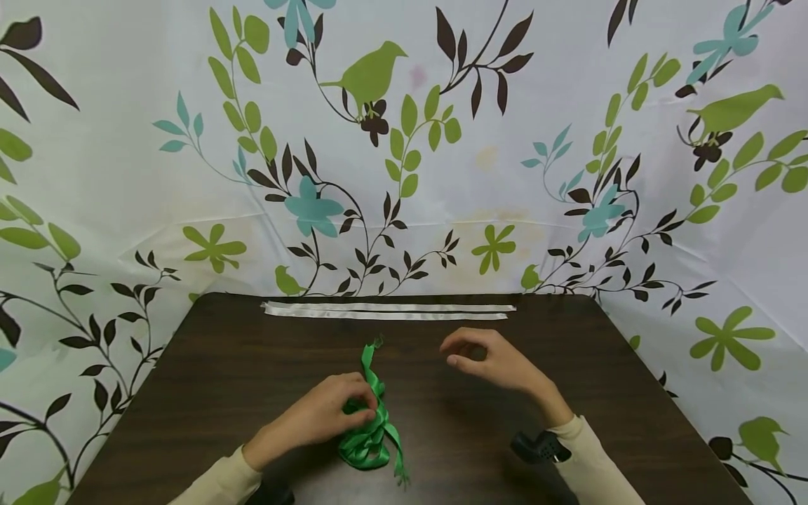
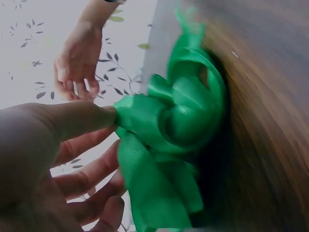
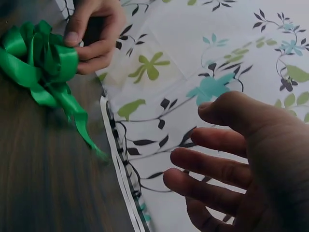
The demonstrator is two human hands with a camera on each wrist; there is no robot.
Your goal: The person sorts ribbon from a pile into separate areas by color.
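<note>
A bunched green satin ribbon point(image 1: 366, 449), looped and knotted with frayed ends, lies on the dark wooden table. My left hand point(image 1: 325, 412) pinches one of its loops between thumb and forefinger, as the left wrist view shows at the ribbon point(image 2: 159, 125). To the right and a little farther back, my right hand point(image 1: 495, 359) hovers above the table, apart from the ribbon. Its fingers point(image 3: 212, 164) are loosely bent with nothing between them in the right wrist view. Part of the ribbon is hidden behind the left hand in the head view.
Two white ribbon strips point(image 1: 391, 311) lie side by side along the far edge of the table point(image 1: 252, 372). Behind it hangs a white cloth point(image 1: 404, 245) printed with leaves, birds and flowers. A dark wrist device point(image 1: 541, 447) sits by the right sleeve.
</note>
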